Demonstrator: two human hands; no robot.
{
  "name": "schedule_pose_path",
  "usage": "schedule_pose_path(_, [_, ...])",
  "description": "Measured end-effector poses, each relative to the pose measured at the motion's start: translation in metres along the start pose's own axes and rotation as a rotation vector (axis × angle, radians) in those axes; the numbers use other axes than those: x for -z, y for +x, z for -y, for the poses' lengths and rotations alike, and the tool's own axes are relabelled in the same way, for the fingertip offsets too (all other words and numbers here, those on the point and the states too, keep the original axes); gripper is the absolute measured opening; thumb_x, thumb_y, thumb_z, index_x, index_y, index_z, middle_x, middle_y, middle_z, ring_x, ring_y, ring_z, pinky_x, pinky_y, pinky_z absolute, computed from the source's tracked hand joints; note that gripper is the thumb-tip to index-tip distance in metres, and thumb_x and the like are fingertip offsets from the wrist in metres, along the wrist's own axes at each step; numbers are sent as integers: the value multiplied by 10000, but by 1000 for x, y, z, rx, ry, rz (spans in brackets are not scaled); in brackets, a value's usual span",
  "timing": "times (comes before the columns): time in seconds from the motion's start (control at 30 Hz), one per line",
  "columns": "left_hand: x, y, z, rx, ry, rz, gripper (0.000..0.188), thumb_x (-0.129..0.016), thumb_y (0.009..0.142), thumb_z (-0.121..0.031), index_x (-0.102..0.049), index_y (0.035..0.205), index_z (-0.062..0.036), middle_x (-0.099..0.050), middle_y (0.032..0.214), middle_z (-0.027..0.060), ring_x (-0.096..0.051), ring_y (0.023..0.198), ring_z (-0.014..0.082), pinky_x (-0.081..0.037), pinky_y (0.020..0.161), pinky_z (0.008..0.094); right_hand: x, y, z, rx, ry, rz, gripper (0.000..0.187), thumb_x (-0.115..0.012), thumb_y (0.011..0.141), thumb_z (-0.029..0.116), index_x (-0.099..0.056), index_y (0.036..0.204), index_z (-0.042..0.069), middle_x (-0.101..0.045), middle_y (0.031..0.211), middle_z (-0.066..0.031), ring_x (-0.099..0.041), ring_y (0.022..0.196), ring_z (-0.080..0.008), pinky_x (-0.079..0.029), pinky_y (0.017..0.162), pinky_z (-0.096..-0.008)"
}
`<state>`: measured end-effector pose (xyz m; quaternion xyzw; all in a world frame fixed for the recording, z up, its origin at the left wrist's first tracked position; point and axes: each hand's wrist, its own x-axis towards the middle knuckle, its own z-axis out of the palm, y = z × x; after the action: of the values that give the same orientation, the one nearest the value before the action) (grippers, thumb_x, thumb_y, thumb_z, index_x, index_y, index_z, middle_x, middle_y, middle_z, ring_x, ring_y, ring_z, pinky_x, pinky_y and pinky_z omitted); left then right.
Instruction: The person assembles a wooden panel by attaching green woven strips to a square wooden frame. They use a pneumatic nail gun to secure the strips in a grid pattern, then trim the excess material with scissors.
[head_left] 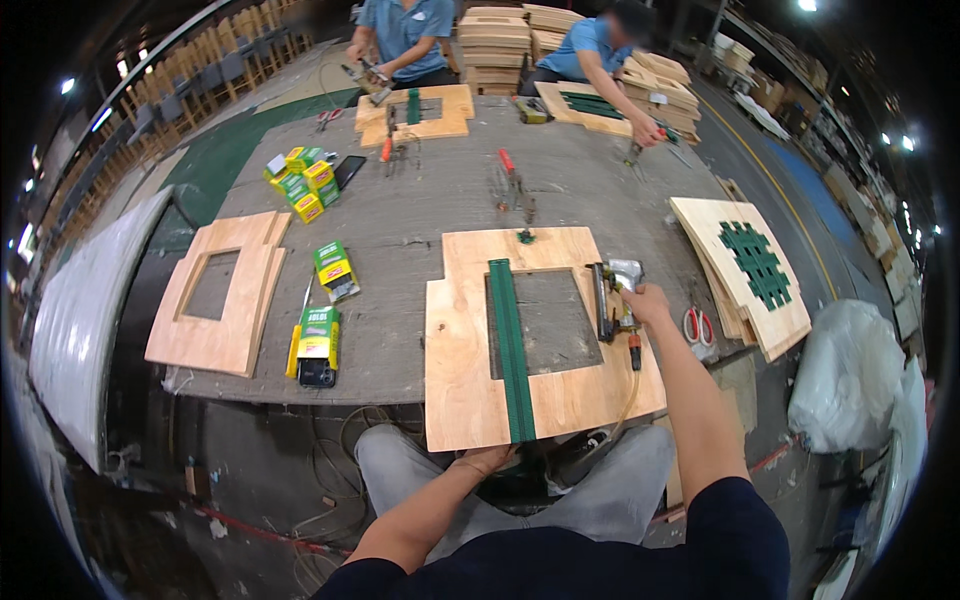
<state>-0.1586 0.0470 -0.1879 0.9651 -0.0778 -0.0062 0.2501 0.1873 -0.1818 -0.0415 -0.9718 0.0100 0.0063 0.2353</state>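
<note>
One panel (460, 340) overhangs the grey table (420, 190) — chairs (235, 62), perhaps, beyond.

small white lamps (807, 5) are glaring at the upper right and upper left, while even, soft light is falling on the tabletop (430, 200) and the wooden board (458, 350) mid-frame. the white panel (95, 330) at left is catching sheen. the lower left is sinking into shadow; straight edges are bowing toward a black rim. blur is covering a co-worker's head (630, 20) at upper right.
</note>
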Motion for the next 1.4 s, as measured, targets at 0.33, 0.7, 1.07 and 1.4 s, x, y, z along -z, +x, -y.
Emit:
schedule_pose_path(0.33, [-6,6,11,104,46,213,575,-416,1024,-502,-432,1501,-182,-459,1561,132,-445,1425,347,-400,1163,506,7,4,26,-194,467,131,304,-808,765,40,-672,1013,-72,-688,874,-140,-685,693,-249,-543,566,-421])
schedule_pose_path(0.7, [-11,0,9,18,-161,-224,521,-534,989,-489,-550,1415,-190,-532,1483,142,-483,1363,409,-404,1127,548,27,-217,74,-182,803,379,375,-798,916,347,-629,1079,55,-541,681,18,-544,499,-117,-481,448,-309])
schedule_pose_path(1.07, [-9,6,9,-6,-172,-390,420,-625,912,-385,-643,1278,-178,-654,1295,134,-593,1229,395,-466,1039,543,-15,-281,100,-108,775,576,189,-702,986,176,-643,1011,-2,-631,739,-25,-577,524,-106,-452,446,-270])
schedule_pose_path(1.4, [10,4,3,83,-173,-97,485,-592,914,-421,-597,1336,-182,-587,1408,132,-528,1333,379,-404,1132,553,-24,-289,93,-87,704,597,139,-681,990,123,-632,962,-4,-616,715,-21,-534,483,-98,-425,431,-269])
